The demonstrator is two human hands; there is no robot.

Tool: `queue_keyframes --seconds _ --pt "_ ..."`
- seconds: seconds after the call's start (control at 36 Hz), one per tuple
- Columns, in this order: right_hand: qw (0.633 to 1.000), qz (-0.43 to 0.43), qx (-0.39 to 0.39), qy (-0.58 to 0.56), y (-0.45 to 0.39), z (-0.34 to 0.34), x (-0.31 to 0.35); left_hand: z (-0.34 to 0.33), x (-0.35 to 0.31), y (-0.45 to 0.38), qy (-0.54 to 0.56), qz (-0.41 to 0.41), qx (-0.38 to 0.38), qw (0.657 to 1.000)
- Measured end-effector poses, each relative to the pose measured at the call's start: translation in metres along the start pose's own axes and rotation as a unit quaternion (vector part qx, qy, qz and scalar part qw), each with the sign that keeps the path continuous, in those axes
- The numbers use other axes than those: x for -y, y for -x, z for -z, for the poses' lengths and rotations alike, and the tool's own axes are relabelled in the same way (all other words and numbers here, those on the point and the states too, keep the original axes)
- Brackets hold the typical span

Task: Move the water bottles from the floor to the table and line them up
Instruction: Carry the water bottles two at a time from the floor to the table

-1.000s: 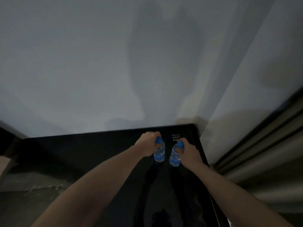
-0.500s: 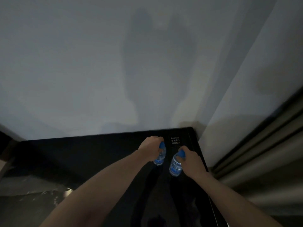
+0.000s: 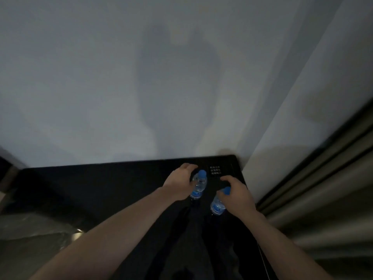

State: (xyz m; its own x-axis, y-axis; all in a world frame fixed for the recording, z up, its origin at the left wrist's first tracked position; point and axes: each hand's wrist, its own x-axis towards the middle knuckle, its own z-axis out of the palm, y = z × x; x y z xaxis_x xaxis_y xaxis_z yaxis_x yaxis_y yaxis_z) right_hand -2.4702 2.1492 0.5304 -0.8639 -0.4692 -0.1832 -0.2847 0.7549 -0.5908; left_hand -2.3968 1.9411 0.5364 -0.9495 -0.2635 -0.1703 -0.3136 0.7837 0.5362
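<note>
Two small clear water bottles with blue caps stand upright on the black glossy table, toward its far right corner. The left bottle sits at about 11 o'clock from the right bottle, farther from the camera, with a clear gap of dark tabletop between them. The left hand wraps the left bottle's body from the 9 o'clock side, fingers curled round the far side and closed on it, leaving the blue cap bare. The right hand comes over the right bottle from its 3 o'clock side, fingers bent down around the cap and neck, gripping it; only the lower body and a bit of the cap show. Both forearms are bare. At 12 o'clock from the right bottle a small patch of white printed text lies on the tabletop, too small to read. Beyond the table rises a pale wall, and at 3 o'clock hang grey curtain folds
</note>
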Motion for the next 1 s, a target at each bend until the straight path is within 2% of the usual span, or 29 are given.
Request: queue_keyframes --seconds 0.11,0.19,0.25,0.42,0.64,0.78,1.0 --pt "0.997 0.025 -0.032 -0.066 0.020 0.004 0.027 0.022 0.043 0.069 -0.017 -0.017 -0.020 0.999" --pt "0.995 0.055 -0.031 -0.078 0.041 -0.006 0.055 0.040 0.089 0.132 -0.026 0.014 -0.036 0.999" --pt "0.993 0.082 0.013 -0.079 0.057 -0.020 0.078 0.055 0.124 0.174 -0.030 0.049 -0.050 0.997" --pt "0.974 0.131 0.186 0.010 0.094 -0.095 0.166 0.099 0.216 0.277 -0.026 0.124 -0.090 0.988" --pt "0.952 0.145 0.262 0.060 0.143 -0.201 0.304 0.158 0.317 0.364 -0.001 0.144 -0.115 0.983" --pt "0.939 0.173 0.291 0.055 0.169 -0.234 0.358 0.191 0.353 0.406 -0.001 0.164 -0.119 0.979" --pt "0.926 0.223 0.296 0.075 0.171 -0.263 0.389 0.219 0.376 0.440 -0.018 0.191 -0.139 0.972"
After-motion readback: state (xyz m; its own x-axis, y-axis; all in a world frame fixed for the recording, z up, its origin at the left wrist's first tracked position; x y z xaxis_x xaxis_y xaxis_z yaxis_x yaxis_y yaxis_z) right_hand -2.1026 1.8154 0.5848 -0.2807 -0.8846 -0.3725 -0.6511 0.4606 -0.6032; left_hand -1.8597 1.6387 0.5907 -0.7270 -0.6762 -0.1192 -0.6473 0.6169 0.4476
